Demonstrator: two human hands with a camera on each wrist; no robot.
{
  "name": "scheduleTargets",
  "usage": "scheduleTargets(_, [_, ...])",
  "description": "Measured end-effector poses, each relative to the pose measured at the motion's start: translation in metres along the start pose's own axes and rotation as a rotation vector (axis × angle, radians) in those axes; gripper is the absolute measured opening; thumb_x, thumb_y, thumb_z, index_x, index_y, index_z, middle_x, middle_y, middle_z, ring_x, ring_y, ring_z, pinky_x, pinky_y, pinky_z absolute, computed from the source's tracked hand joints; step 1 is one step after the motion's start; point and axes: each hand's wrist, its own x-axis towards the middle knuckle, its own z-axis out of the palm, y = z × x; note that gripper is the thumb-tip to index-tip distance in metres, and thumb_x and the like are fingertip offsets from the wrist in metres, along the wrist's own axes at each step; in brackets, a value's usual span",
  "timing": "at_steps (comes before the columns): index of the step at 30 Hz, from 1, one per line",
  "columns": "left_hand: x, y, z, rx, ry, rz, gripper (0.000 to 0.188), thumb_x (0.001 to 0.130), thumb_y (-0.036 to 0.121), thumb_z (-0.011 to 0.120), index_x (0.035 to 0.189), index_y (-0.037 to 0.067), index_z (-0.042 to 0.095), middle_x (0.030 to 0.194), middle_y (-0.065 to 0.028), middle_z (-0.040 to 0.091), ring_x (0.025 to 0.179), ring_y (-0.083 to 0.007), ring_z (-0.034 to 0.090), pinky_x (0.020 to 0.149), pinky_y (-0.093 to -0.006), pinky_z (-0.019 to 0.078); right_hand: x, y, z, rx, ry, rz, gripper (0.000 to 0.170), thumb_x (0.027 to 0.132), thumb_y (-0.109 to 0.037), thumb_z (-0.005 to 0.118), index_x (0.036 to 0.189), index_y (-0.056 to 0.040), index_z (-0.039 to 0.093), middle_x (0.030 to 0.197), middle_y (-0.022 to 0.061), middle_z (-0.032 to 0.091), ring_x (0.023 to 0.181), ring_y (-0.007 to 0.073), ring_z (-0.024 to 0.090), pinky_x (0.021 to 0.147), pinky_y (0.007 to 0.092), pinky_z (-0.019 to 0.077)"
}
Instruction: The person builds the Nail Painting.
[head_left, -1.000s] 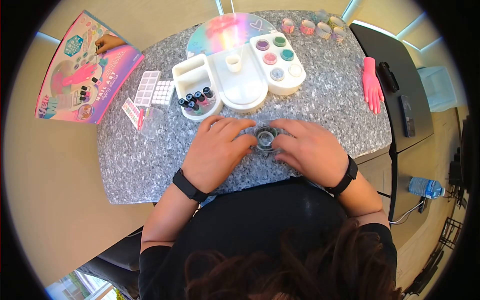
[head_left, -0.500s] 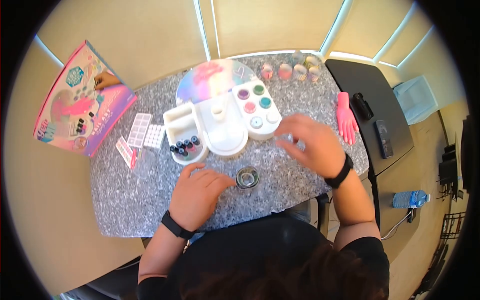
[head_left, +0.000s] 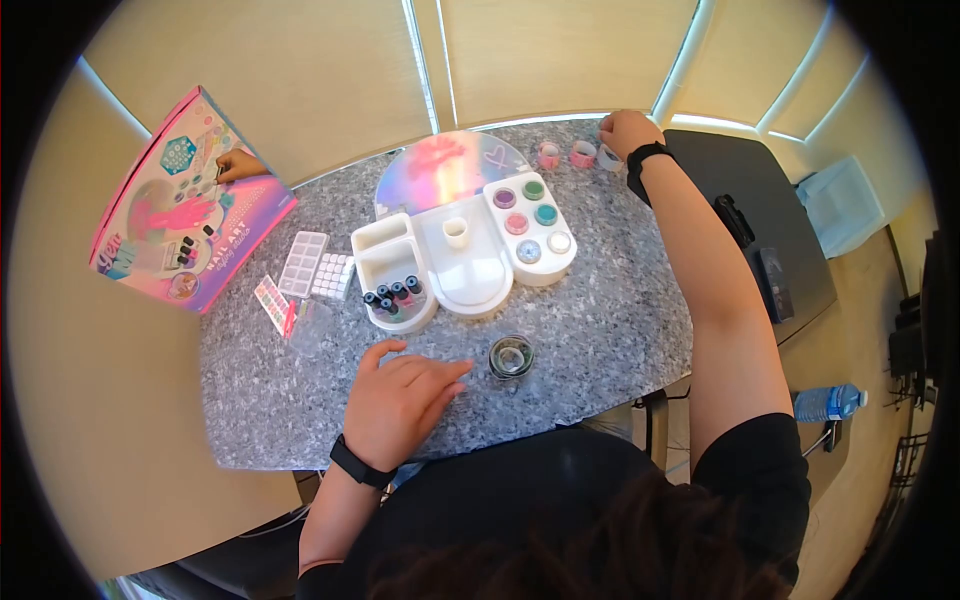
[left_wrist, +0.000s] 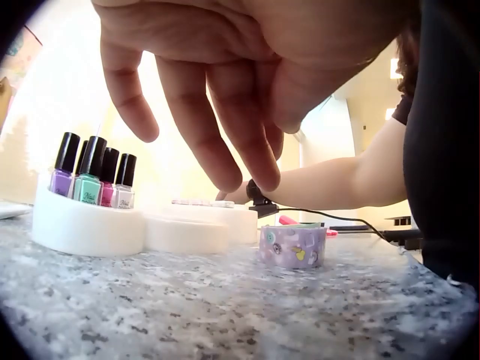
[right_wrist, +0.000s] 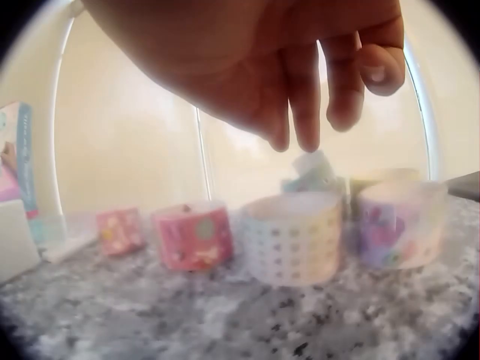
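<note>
My right hand (head_left: 630, 132) reaches to the back right of the table, over several patterned sticker-tape rolls. In the right wrist view its fingertips hang right at a small pale teal roll (right_wrist: 309, 172), which sits behind a white dotted roll (right_wrist: 294, 238), a pink roll (right_wrist: 193, 238) and a purple floral roll (right_wrist: 401, 225). My left hand (head_left: 395, 405) hovers near the front edge, fingers loosely bent and holding nothing. Just right of it stands a purple patterned roll (left_wrist: 292, 247); from above it shows as nested rings (head_left: 512, 357).
A white nail-art station (head_left: 465, 285) holds nail polish bottles (head_left: 393, 293) and glitter pots (head_left: 515, 222). To the left are a tilted box (head_left: 195, 210), a white tray (head_left: 303, 262) and a sticker sheet (head_left: 272, 303). A dark cabinet (head_left: 760, 180) adjoins the right side.
Both hands were around the nested rings at the front. My right hand has left them and moved far back right to the tape rolls; the left has drawn slightly away from the rings.
</note>
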Motion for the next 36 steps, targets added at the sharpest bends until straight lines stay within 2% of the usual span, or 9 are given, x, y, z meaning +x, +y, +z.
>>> scheduleTargets(5, [-0.002,-0.004,-0.003,0.005,0.017,0.012,0.023,0.096,0.018,0.084,0.119,0.019,0.082,0.098,0.0009,0.081,0.097,-0.0195,0.076,0.108,-0.0449,0.0482,0.026,0.002,0.013,0.093,-0.019,0.021,0.023,0.096,-0.033,0.081,0.112,-0.0167,0.087,0.117,0.0126,0.084,0.115,0.0319,0.078,0.099,0.0469,0.0617])
scheduleTargets(7, [-0.001,-0.004,0.000,-0.001,0.028,0.016,0.024,0.095,0.018,0.084,0.118,0.019,0.082,0.098,0.0008,0.081,0.096,-0.0199,0.076,0.108,-0.0449,0.0483,0.031,0.002,0.016,0.091,0.041,-0.005,0.022,0.091,-0.027,0.085,0.110,-0.0151,0.088,0.110,0.0120,0.085,0.106,0.0303,0.080,0.092,0.0450,0.0621])
scheduleTargets(14, [0.000,0.002,-0.001,-0.029,0.036,0.020,0.026,0.093,0.018,0.086,0.119,0.019,0.082,0.101,0.0004,0.081,0.097,-0.0207,0.076,0.107,-0.0455,0.0488,0.031,-0.007,0.015,0.088,0.116,-0.063,0.024,0.090,-0.023,0.084,0.112,-0.0119,0.086,0.114,0.0117,0.084,0.106,0.0311,0.080,0.093,0.0452,0.0619])
scheduleTargets(18, [0.003,-0.003,-0.010,0.005,0.189,-0.019,0.028,0.095,0.021,0.085,0.123,0.019,0.080,0.110,-0.0004,0.081,0.101,-0.0229,0.075,0.104,-0.0449,0.0497,-0.057,-0.065,-0.032,0.622,0.197,-0.417,0.019,0.101,-0.016,0.076,0.117,-0.0056,0.078,0.109,0.0105,0.083,0.092,0.0254,0.076,0.086,0.0380,0.0606])
scheduleTargets(20, [0.010,-0.003,-0.015,-0.003,0.270,-0.042,0.033,0.093,0.019,0.086,0.125,0.018,0.080,0.119,-0.0027,0.080,0.107,-0.0250,0.074,0.104,-0.0450,0.0498,-0.122,-0.093,-0.050,0.713,0.090,-0.657,0.016,0.101,-0.002,0.070,0.115,-0.0085,0.074,0.114,0.0090,0.080,0.085,0.0206,0.070,0.071,0.0280,0.0526])
scheduleTargets(22, [0.020,0.000,-0.021,-0.008,0.343,-0.064,0.037,0.091,0.017,0.088,0.127,0.017,0.080,0.129,-0.0050,0.079,0.112,-0.0270,0.073,0.103,-0.0451,0.0499,-0.177,-0.110,-0.063,0.704,0.063,-1.014,0.015,0.099,-0.003,0.072,0.112,-0.0096,0.071,0.125,0.0094,0.078,0.098,0.0254,0.074,0.078,0.0333,0.0563])
scheduleTargets(24, [0.033,0.004,-0.026,-0.034,0.393,-0.051,0.047,0.081,0.008,0.093,0.126,0.014,0.080,0.143,-0.0121,0.073,0.121,-0.0315,0.070,0.102,-0.0430,0.0515,-0.216,-0.119,-0.059,0.614,0.143,-1.154,0.018,0.096,-0.001,0.074,0.111,-0.0114,0.071,0.133,0.0099,0.075,0.110,0.0322,0.073,0.087,0.0410,0.0585])
scheduleTargets(30, [0.042,-0.001,-0.011,-0.028,0.258,0.130,0.045,0.071,0.003,0.089,0.113,0.017,0.078,0.150,-0.0089,0.069,0.126,-0.0314,0.067,0.109,-0.0473,0.0487,-0.272,-0.114,-0.059,0.561,-0.078,-1.180,0.020,0.095,-0.008,0.075,0.113,-0.0124,0.068,0.129,0.0090,0.075,0.113,0.0353,0.070,0.096,0.0466,0.0579])
scheduleTargets(36, [0.033,-0.001,-0.001,-0.020,0.142,0.161,0.036,0.073,0.002,0.086,0.103,0.017,0.072,0.143,-0.0035,0.072,0.127,-0.0292,0.067,0.114,-0.0502,0.0468,-0.301,-0.106,-0.038,0.439,-0.129,-1.080,0.022,0.093,-0.013,0.075,0.114,-0.0134,0.068,0.111,0.0060,0.071,0.103,0.0327,0.070,0.087,0.0464,0.0571])
